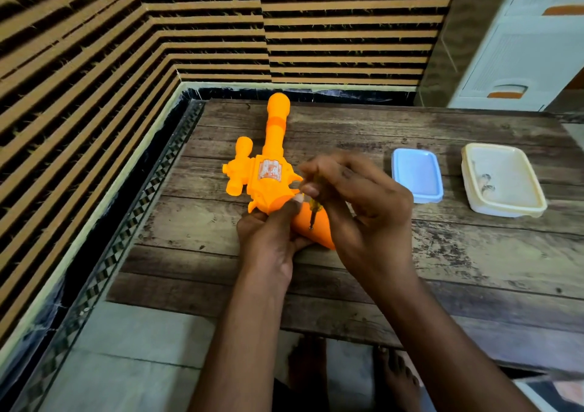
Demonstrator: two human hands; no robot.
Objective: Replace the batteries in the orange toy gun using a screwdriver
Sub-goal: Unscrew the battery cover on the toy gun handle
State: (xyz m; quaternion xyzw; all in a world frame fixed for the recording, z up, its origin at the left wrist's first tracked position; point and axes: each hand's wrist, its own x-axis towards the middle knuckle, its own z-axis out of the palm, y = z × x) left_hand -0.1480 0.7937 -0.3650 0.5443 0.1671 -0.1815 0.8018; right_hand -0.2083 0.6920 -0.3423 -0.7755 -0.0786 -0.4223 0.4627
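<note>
You are working on the orange toy gun (268,171), which is lying on its side on the wooden surface (458,253), barrel pointing away from you toward the striped wall and handle toward you. Your left hand (271,238) is gripping the handle from the near side, thumb pressing up against the body to steady it. Your right hand (363,203) is pinching the small screwdriver (313,211) by its yellowish grip, fingers curled round the top, with the thin shaft running down and the tip sitting on the handle at what looks like a screw. The fingers there are slightly blurred, so you are probably turning it.

Well apart to your right, a blue lid (417,174) is lying flat beside an open cream container (502,179), which is holding some small items too blurred to identify.

By the look of it, you are at the battery cover's screw, though whether you are loosening or tightening it cannot be told. The risks are plain. The tip could be slipping out of the screw head if you are leaning the shaft off vertical or pressing too lightly, chewing up the soft head or scarring the plastic. A slip could also be driving the point toward your left thumb, just beside it. A freed screw could be rolling off the surface and onto the floor unless you are dropping it straight into the container.
</note>
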